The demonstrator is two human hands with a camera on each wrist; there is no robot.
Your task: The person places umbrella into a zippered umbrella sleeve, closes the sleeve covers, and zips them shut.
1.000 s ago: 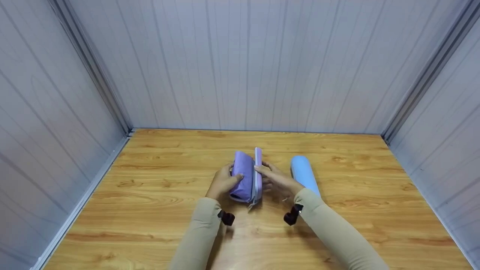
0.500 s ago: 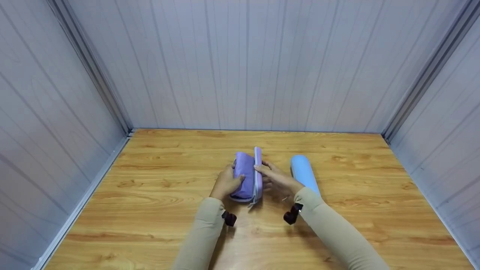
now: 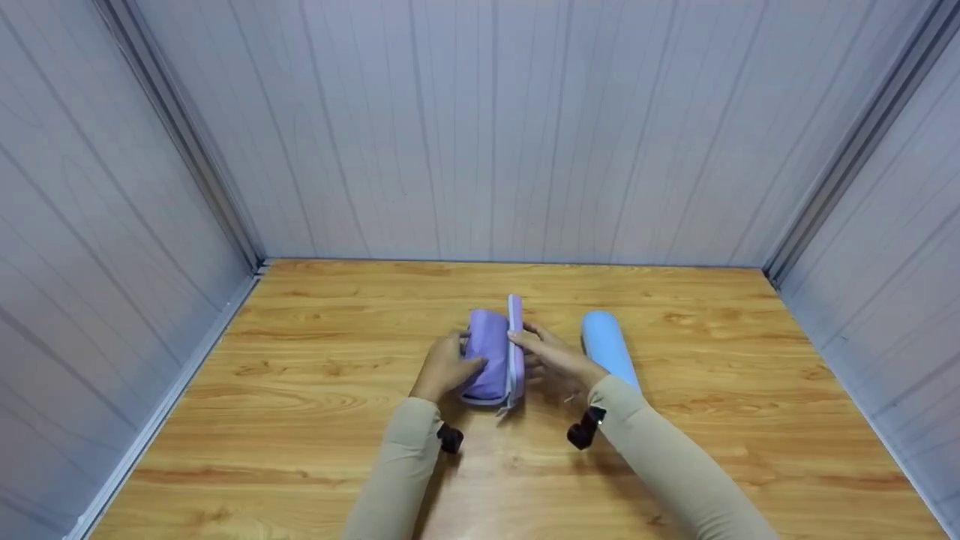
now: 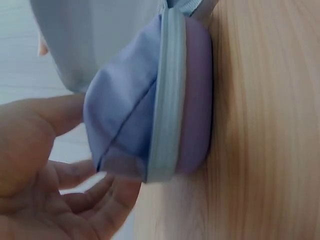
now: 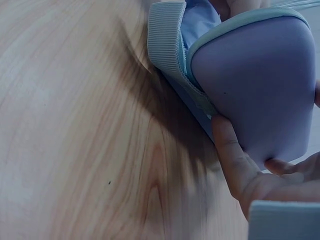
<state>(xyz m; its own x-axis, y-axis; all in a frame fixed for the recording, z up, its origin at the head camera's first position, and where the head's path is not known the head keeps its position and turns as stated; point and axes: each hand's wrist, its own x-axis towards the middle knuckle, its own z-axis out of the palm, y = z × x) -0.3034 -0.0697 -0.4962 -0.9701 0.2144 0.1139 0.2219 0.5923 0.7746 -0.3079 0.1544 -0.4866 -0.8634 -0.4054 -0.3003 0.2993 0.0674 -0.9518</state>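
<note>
A purple zip pencil case (image 3: pixel 489 356) lies on the table with its flat lid (image 3: pixel 515 337) standing upright along the right side. My left hand (image 3: pixel 442 367) holds the soft body from the left, thumb over the fabric and fingers at the far side. In the left wrist view the fabric (image 4: pixel 117 112) bulges above a pale zip band (image 4: pixel 169 100) and a firm purple base (image 4: pixel 196 95). My right hand (image 3: pixel 555 356) holds the lid between thumb and fingers; its smooth outer face (image 5: pixel 255 80) fills much of the right wrist view. The inside of the case is hidden.
A light-blue elongated rounded case (image 3: pixel 606 345) lies to the right, partly behind the right wrist. The wood-grain table (image 3: pixel 315 450) is bounded by pale panel walls (image 3: pixel 480 135) at the back and both sides. Each wrist carries a small black camera.
My left hand shifts slightly right, then back left, its thumb moving on the fabric. The upper end of the soft body sits a little nearer now. The right hand and lid stay put.
</note>
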